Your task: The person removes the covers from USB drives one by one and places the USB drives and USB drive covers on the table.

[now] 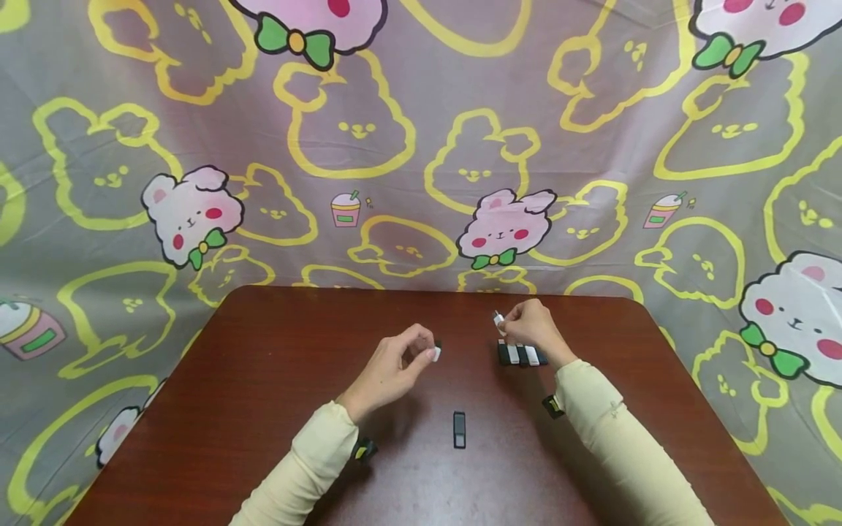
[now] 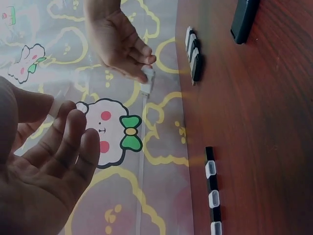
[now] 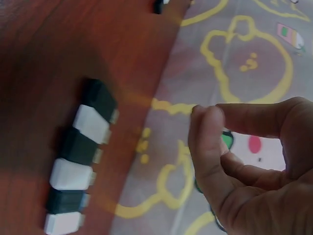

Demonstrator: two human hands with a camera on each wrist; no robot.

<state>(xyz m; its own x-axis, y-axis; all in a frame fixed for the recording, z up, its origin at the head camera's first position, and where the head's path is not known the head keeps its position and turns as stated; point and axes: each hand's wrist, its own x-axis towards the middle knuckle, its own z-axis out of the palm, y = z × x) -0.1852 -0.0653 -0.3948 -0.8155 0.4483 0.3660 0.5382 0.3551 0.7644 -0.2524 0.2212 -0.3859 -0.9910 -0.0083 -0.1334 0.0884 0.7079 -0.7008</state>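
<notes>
My right hand (image 1: pixel 534 326) pinches a white USB flash drive (image 1: pixel 499 321) by its body, metal plug pointing up and away. It is above a row of black and white USB flash drives (image 3: pixel 73 174) lying side by side with plugs outward. My left hand (image 1: pixel 392 363) pinches a small white cap (image 2: pixel 57 106) between thumb and fingers, raised over the table. A row of hollow black and white caps (image 2: pixel 213 198) shows in the left wrist view; the left hand mostly hides it in the head view. In the right wrist view, the right fingers hide the held drive.
A dark stick-shaped piece with a light end (image 1: pixel 459 429) lies alone on the brown table (image 1: pixel 263 365), nearer the front. A patterned cloth (image 1: pixel 408 197) hangs just beyond the table's back edge. Small dark devices (image 1: pixel 555 406) sit at the wrists.
</notes>
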